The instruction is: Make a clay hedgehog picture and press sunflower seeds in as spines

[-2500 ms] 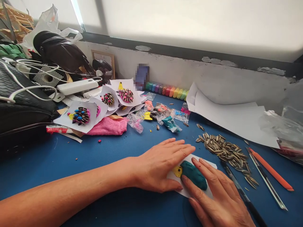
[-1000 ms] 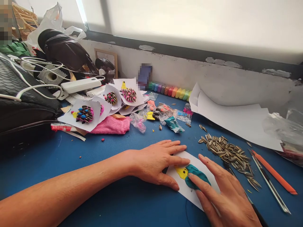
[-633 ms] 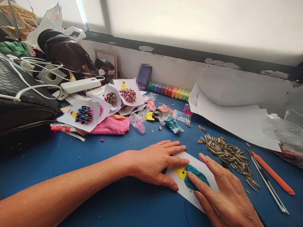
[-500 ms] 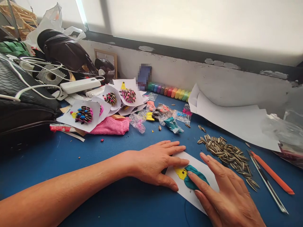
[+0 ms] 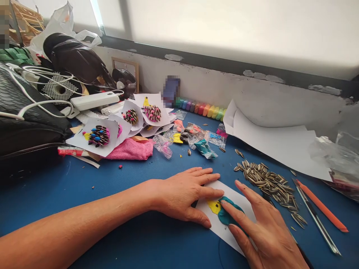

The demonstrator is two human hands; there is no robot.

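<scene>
A small white paper card (image 5: pixel 209 213) lies on the blue table (image 5: pixel 117 186). On it sits a teal clay lump (image 5: pixel 226 218) joined to a small yellow clay piece (image 5: pixel 213 205). My left hand (image 5: pixel 182 194) lies flat, fingers spread, holding down the card's left edge. The fingers of my right hand (image 5: pixel 262 228) press on the teal clay from the right and cover most of it.
A pile of striped sunflower seeds (image 5: pixel 269 183) lies right of the card, with an orange tool (image 5: pixel 322 207) and a metal tool (image 5: pixel 316 218) beyond. Finished seed figures on cards (image 5: pixel 98 136), clay packets (image 5: pixel 204 147), a pink cloth (image 5: pixel 130 148) and white paper sheets (image 5: pixel 277 144) lie farther back. A black bag (image 5: pixel 25 127) stands at the left.
The card and clay have been turned and shifted slightly left. My right fingers have slid further over the teal clay, flattening it. My left hand has stayed on the card's edge.
</scene>
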